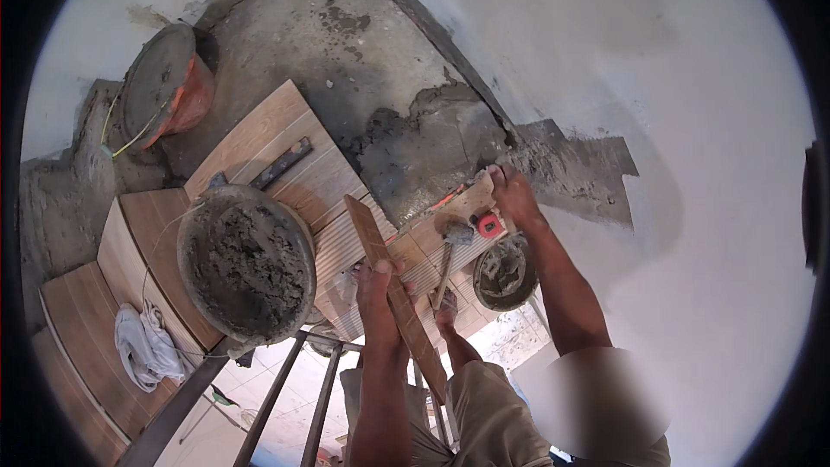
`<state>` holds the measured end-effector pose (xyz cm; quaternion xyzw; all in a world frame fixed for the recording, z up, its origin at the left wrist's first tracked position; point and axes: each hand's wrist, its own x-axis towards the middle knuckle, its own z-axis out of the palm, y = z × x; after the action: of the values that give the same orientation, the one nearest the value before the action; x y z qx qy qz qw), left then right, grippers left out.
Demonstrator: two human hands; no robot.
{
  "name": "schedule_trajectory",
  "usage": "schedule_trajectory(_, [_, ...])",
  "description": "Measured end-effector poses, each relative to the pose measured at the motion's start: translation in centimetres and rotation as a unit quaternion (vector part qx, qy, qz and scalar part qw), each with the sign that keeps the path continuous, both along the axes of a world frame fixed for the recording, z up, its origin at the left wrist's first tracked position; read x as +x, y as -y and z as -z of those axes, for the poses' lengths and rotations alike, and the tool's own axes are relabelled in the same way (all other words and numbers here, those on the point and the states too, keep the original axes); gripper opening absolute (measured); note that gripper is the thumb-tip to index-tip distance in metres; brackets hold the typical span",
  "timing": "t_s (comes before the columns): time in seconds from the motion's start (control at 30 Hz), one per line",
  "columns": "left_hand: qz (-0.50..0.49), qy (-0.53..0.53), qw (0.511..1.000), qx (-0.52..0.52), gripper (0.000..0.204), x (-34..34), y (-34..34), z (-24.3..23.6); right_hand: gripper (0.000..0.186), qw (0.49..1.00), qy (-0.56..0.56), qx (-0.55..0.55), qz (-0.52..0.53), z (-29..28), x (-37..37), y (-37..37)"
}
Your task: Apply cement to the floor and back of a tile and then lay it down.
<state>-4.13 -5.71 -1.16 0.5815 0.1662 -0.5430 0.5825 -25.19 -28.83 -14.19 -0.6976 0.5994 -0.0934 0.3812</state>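
My left hand (378,298) is wrapped round a long, narrow wood-look tile strip (399,304), which slants from above the hand down over my lap. Stretched forward, my right hand (512,195) is at the far edge of the stair tile (424,236), beside the wall corner. Its fingers are curled, and whatever they may grip is too small to make out. Just below that hand lies a red tape measure (488,225). A mallet (446,275) with a grey head and wooden handle is to the left of it. Beyond the tile edge, wet grey mortar (389,156) covers part of the floor.
A large bucket of mortar (246,264) stands at left on the wood-look steps. Behind it are a loose tile with a dark flat bar (281,164) and a tilted orange bucket (194,95). A small bucket (506,272), white cloth (143,346) and metal railing (270,398) are nearer.
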Motion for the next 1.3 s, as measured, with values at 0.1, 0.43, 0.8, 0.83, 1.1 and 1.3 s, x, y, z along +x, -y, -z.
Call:
schedule_trajectory(0.1, [0.051,0.028,0.998,-0.004,0.046,0.9,-1.4,1.4,0.042,0.995,0.027,0.092,-0.034,0.5,2.6,-5.0])
schedule_trajectory(0.43, [0.193,0.125,0.971,0.065,0.085,1.6,-1.2,0.5,0.031,0.98,0.141,0.005,-0.143,-15.6,6.8,-6.4])
schedule_trajectory(0.8, [0.291,0.269,0.916,0.066,0.098,0.6,-2.4,4.7,0.016,0.708,-0.193,-0.301,-0.609,-22.7,35.4,-10.3])
schedule_trajectory(0.83, [0.278,0.332,0.897,0.084,0.095,-0.6,-2.7,6.4,0.015,0.673,-0.187,-0.287,-0.655,-20.9,37.9,-11.0])
schedule_trajectory(1.1, [0.383,0.35,0.853,0.062,0.104,5.7,-4.9,4.0,0.011,0.627,-0.218,-0.312,-0.68,-20.4,39.7,-18.3])
schedule_trajectory(1.3, [0.314,0.353,0.864,0.171,0.086,5.5,-5.0,2.8,0.018,0.645,-0.158,-0.193,-0.723,-18.7,40.1,-16.0])
